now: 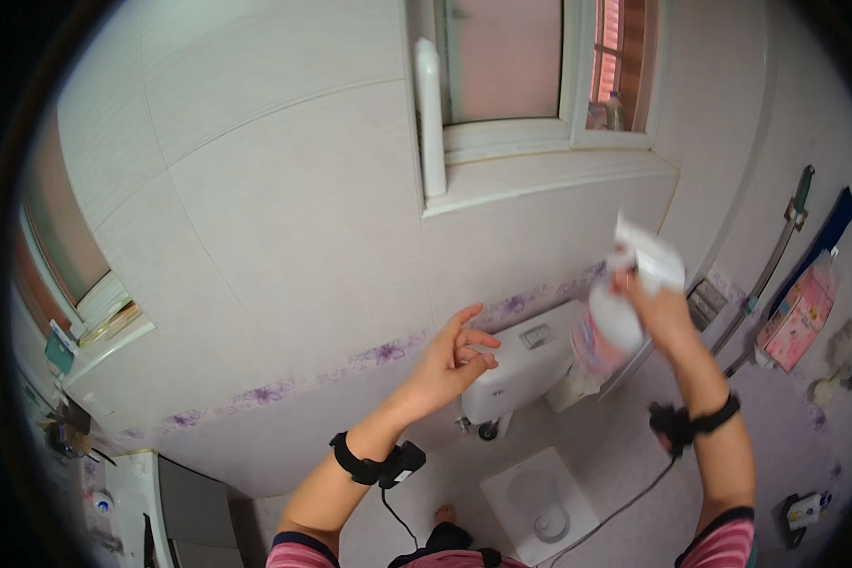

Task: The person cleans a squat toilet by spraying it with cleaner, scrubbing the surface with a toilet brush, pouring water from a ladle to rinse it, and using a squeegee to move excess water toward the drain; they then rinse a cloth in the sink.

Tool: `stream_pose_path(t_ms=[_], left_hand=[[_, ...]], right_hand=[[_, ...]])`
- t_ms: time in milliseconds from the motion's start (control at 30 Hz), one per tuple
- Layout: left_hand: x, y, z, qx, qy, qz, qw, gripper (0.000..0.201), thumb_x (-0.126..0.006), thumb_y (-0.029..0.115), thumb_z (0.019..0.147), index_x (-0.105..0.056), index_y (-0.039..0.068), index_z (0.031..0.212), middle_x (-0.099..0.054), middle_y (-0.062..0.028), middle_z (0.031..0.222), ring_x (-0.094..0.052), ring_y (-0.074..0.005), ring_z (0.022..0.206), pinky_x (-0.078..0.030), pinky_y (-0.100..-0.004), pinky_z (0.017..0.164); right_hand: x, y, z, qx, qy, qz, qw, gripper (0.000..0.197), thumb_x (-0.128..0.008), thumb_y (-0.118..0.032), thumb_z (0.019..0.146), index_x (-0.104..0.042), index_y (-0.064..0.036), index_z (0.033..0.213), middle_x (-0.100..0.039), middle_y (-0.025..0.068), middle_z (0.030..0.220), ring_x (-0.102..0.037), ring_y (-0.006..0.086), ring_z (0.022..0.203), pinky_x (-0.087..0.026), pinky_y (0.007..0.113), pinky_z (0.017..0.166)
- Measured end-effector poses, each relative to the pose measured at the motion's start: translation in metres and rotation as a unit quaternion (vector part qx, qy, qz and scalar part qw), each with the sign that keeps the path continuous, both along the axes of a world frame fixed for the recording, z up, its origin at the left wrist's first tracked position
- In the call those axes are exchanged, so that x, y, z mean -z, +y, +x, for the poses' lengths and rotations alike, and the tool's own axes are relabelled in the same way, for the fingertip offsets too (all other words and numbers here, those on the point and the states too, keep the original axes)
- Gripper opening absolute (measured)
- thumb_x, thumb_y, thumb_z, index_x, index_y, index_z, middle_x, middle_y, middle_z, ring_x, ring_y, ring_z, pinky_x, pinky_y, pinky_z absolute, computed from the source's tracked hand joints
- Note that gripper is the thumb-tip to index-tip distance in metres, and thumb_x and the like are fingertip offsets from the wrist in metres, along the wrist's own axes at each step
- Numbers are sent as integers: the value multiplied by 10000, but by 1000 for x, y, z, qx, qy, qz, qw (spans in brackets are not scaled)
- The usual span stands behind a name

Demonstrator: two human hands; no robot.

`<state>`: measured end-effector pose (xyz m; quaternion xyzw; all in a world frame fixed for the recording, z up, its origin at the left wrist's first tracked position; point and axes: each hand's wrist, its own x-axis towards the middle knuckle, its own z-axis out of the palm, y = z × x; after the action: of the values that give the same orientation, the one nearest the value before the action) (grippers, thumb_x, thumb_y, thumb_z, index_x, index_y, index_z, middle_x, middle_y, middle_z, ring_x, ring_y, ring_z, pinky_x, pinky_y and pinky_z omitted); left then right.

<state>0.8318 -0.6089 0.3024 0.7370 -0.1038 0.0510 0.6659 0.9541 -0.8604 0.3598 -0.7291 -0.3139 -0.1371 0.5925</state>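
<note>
My right hand [660,310] grips a white spray bottle [604,331] by the neck below its trigger head. The bottle tilts, its nozzle end up and toward the window, and it is smeared by motion. Pink and blue marks show on its lower body. My left hand [448,360] is raised with nothing in it, fingers apart and loosely bent, in front of the tiled wall. Just right of that hand is the white toilet cistern [516,379], with a push button on top. Each of my forearms wears a black strap with a small device and a cable.
A window [502,66] with a white sill [559,180] is above the cistern. The squat toilet [541,506] lies in the floor below. A shower rail [776,251] and a pink bag [800,317] hang at right. A washbasin counter [140,497] stands at lower left.
</note>
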Motion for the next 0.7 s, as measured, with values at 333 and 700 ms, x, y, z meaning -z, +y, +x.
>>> stream_pose_path(t_ms=[333, 700], left_hand=[[-44, 87, 49, -17, -58, 80, 995, 565, -487, -12, 808, -236, 10, 1313, -535, -113, 1039, -582, -146, 851, -446, -222, 696], [-51, 118, 55, -7, -58, 89, 994, 511, -539, 46, 816, -318, 25, 1276, -532, -119, 1064, -564, -126, 836, -456, -236, 706]], right_hand=[[-149, 196, 153, 16, 27, 126, 992, 228, -706, -181, 707, -584, -17, 809, -591, 52, 720, -554, 131, 612, -446, 275, 526], [-147, 276, 186, 19, -38, 23, 999, 303, -639, -268, 714, -617, 18, 812, -627, 89, 721, -598, 168, 655, -460, 290, 608]])
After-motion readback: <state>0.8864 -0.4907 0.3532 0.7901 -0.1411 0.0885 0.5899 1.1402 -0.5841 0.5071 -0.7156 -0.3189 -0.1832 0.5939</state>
